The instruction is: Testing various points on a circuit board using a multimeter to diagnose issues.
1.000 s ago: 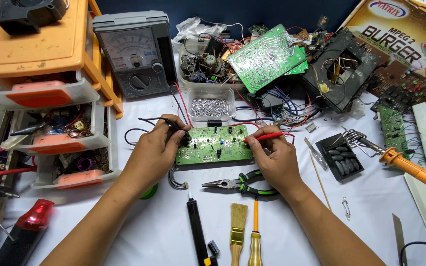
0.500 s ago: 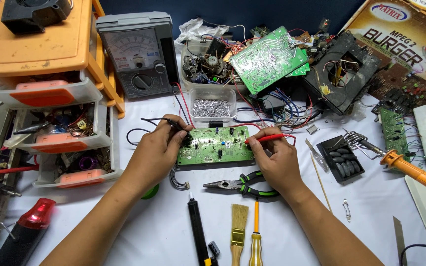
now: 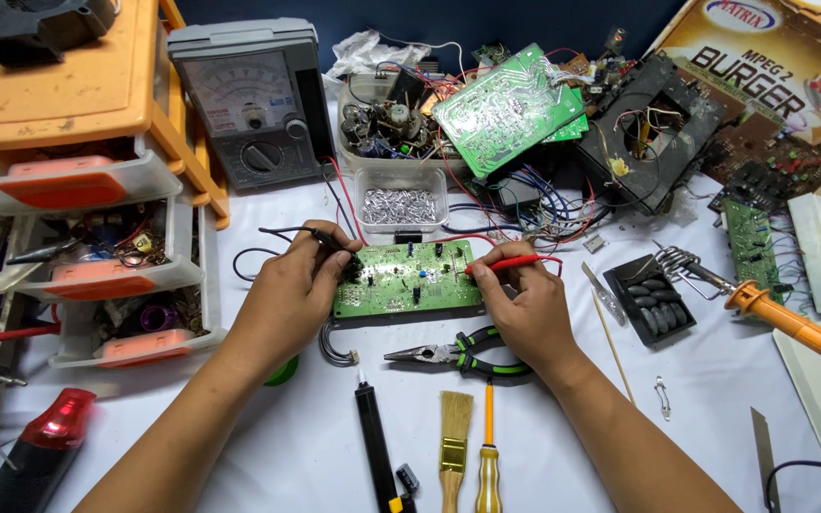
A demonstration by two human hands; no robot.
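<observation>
A green circuit board [image 3: 409, 281] lies flat on the white table between my hands. My left hand [image 3: 295, 290] pinches a black test probe [image 3: 327, 241] whose tip rests on the board's left end. My right hand [image 3: 523, 302] grips a red test probe [image 3: 507, 264], its tip touching the board's right edge. Red and black leads run back to a grey analogue multimeter [image 3: 251, 101] propped upright behind the board.
Green-handled pliers [image 3: 458, 351], a black desoldering pump [image 3: 376, 462], a brush [image 3: 453, 446] and a yellow screwdriver [image 3: 488, 456] lie in front. Orange drawer unit [image 3: 78, 171] stands at left. A soldering iron [image 3: 772, 312] rests at right. Scrap boards, wires and a tub of metal parts [image 3: 399, 203] fill the back.
</observation>
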